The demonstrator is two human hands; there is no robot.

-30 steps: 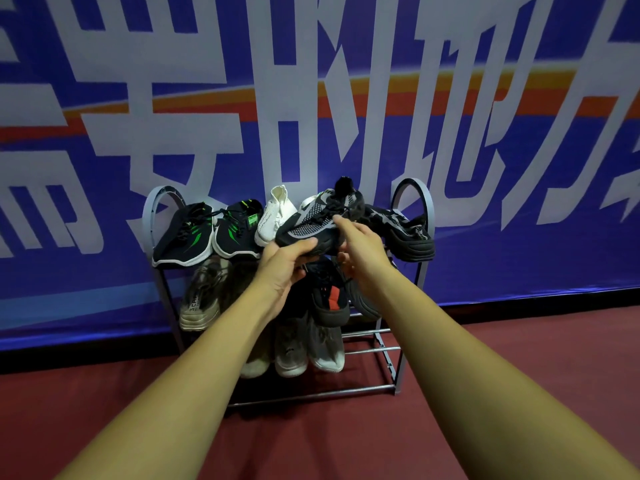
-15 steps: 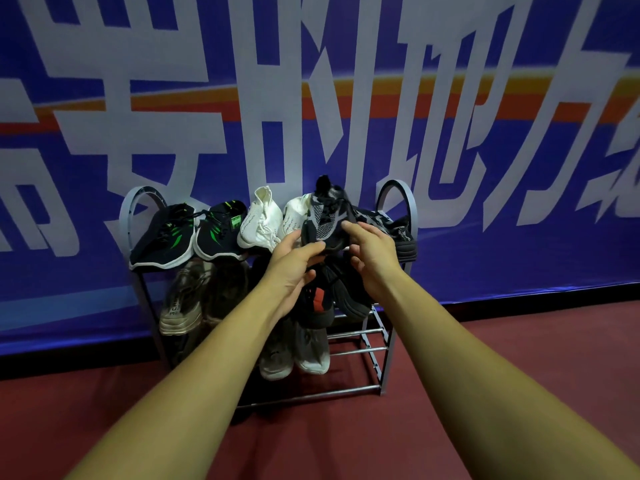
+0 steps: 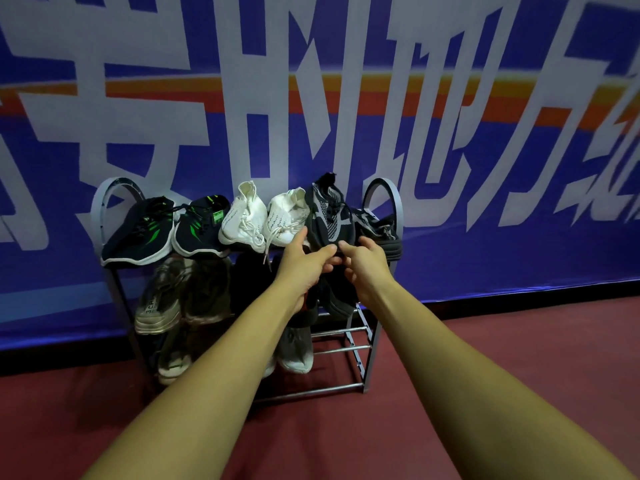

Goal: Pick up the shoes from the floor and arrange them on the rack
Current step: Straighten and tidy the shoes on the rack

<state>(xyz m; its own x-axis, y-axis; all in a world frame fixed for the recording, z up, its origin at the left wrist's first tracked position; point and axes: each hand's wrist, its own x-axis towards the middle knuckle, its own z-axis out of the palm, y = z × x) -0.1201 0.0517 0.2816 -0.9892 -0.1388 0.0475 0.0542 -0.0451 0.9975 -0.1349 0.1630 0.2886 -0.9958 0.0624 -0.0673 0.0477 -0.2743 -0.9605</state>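
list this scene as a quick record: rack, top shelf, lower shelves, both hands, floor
rack: grey metal, against blue banner
top shelf: black-green pair, white pair, black-grey shoe, its mate, left to right
lower shelves: grey shoes, others too dim to tell
left hand: pinches black-grey shoe's toe
right hand: at the same toe, grip unclear
floor: red

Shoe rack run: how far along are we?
Mostly done: green-striped black sneakers, white sneakers and one black-and-grey knit shoe sit on the top shelf of the rack; lower shelves hold more. In hand: the second knit shoe, toe pinched by the left hand, right hand alongside, grip unclear. Left: settle and release it; no shoes visible on the floor.
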